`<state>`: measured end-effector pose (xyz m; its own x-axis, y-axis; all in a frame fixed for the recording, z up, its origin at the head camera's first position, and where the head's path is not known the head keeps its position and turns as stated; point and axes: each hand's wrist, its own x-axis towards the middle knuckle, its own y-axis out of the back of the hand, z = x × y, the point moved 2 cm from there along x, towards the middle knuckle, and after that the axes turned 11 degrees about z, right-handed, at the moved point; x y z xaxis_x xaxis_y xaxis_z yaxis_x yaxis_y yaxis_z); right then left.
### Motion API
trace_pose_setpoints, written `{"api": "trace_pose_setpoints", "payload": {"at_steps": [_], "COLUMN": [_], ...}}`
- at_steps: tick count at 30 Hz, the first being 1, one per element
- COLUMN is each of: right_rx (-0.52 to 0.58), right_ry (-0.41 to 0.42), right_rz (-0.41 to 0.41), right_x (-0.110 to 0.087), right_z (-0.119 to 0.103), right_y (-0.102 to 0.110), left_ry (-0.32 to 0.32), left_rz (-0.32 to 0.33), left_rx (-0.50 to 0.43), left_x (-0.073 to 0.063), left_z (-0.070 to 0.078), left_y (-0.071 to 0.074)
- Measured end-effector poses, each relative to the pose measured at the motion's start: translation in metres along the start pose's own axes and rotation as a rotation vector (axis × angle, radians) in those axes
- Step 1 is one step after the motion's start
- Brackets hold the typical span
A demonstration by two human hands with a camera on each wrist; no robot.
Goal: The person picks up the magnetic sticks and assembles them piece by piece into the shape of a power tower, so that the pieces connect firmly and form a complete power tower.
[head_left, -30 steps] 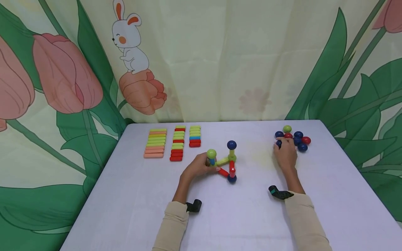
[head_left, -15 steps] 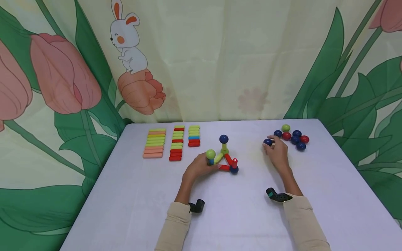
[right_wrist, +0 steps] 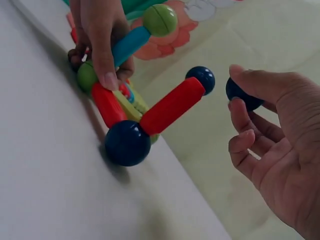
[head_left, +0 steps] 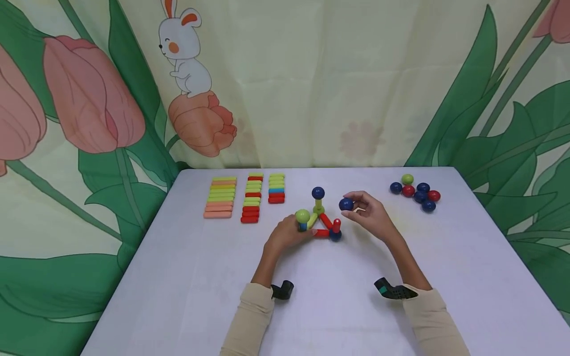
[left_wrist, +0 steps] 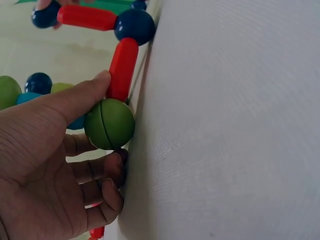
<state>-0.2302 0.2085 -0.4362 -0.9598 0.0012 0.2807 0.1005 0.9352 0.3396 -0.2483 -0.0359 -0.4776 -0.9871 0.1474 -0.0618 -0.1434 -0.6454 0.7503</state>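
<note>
On the table stands a triangular frame of rods and balls. My left hand (head_left: 287,235) grips its left corner, thumb on a red rod (left_wrist: 123,70) beside a green ball (left_wrist: 110,124). From that corner a blue rod (right_wrist: 131,46) rises with a green ball (head_left: 302,216) on top. A dark blue ball (head_left: 318,193) tops the back upright. At the front right corner, a red rod (head_left: 336,225) stands on a dark blue ball (right_wrist: 127,143). Just right of the frame, my right hand (head_left: 371,217) pinches a loose dark blue ball (head_left: 346,204) between thumb and fingers.
Three columns of short coloured rods (head_left: 220,198) lie at the back left. Several loose balls (head_left: 420,197) in blue, red and green cluster at the back right. A printed curtain (head_left: 285,89) hangs behind the white table (head_left: 329,311).
My right hand has carried the dark blue ball leftward from the cluster to beside the frame. The frame has turned in my left hand, its front right corner swinging outward and back.
</note>
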Motion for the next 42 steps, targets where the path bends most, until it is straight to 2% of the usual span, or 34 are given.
{"api": "trace_pose_setpoints", "payload": {"at_steps": [5, 11, 16, 21, 27, 31, 34, 37, 39, 42], "right_rx": [0.042, -0.043, -0.089, -0.151, -0.241, -0.276, -0.287, -0.297, -0.304, -0.308], "right_ry": [0.083, 0.129, 0.134, 0.129, 0.100, 0.077, 0.066, 0.054, 0.042, 0.028], "right_rz": [-0.055, -0.099, -0.082, -0.113, -0.204, -0.236, -0.241, -0.254, -0.263, -0.266], "right_x": [-0.009, -0.016, -0.013, -0.011, -0.013, -0.015, -0.016, -0.017, -0.016, -0.016], "right_z": [-0.016, -0.028, -0.001, 0.023, 0.036, 0.040, 0.041, 0.041, 0.043, 0.044], "right_y": [-0.009, -0.015, -0.017, -0.018, -0.023, -0.026, -0.027, -0.029, -0.029, -0.030], "left_ry": [0.010, 0.027, 0.009, -0.050, -0.120, -0.156, -0.163, -0.125, -0.094, -0.060], "left_rz": [-0.016, -0.018, -0.032, -0.084, -0.154, -0.202, -0.215, -0.166, -0.095, 0.049], "left_rx": [-0.001, 0.001, -0.034, -0.072, -0.121, -0.135, -0.149, -0.160, -0.161, -0.156], "left_x": [0.001, 0.001, 0.002, 0.004, 0.005, 0.004, 0.002, -0.002, -0.004, -0.006], "left_z": [0.002, 0.003, -0.001, -0.009, -0.018, -0.026, -0.034, -0.043, -0.051, -0.065], "left_y": [0.001, 0.003, 0.003, 0.004, 0.008, 0.015, 0.024, 0.037, 0.048, 0.065]}}
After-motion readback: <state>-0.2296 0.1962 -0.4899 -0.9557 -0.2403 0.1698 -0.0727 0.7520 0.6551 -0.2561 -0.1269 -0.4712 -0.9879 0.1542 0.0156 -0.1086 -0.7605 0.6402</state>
